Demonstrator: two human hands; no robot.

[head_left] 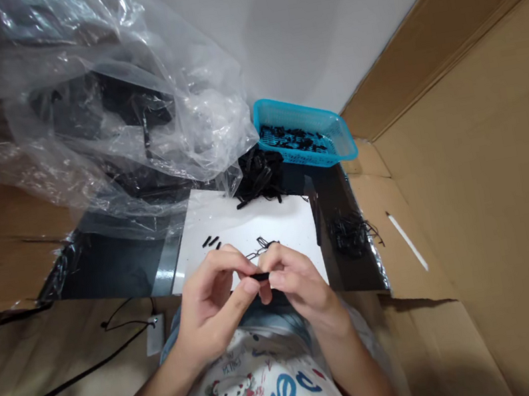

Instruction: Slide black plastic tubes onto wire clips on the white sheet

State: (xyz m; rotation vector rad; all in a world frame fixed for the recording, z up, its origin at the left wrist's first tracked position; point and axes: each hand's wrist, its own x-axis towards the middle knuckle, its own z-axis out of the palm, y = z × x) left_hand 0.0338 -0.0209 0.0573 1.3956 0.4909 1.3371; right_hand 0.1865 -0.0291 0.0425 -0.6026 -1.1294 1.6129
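Observation:
Between my two hands is a short black strip (260, 277), held level above the near part of a white board (192, 250). My left hand (220, 296) pinches its left end between thumb and forefinger. The right end is pinched by my right hand (301, 280). Just beyond my fingers, a thin black cord loop (266, 243) lies on the board. Several small black pieces (211, 241) rest on the board to the left. What the strip is made of, I cannot make out.
A pile of black strips (261, 175) lies at the board's far edge. Behind it stands a blue basket (347, 143) holding black pieces. Clear plastic (200, 114) covers the back left. Tangled black cords (349, 234) and a white pen-like stick (408, 241) lie to the right, near cardboard walls (488, 140).

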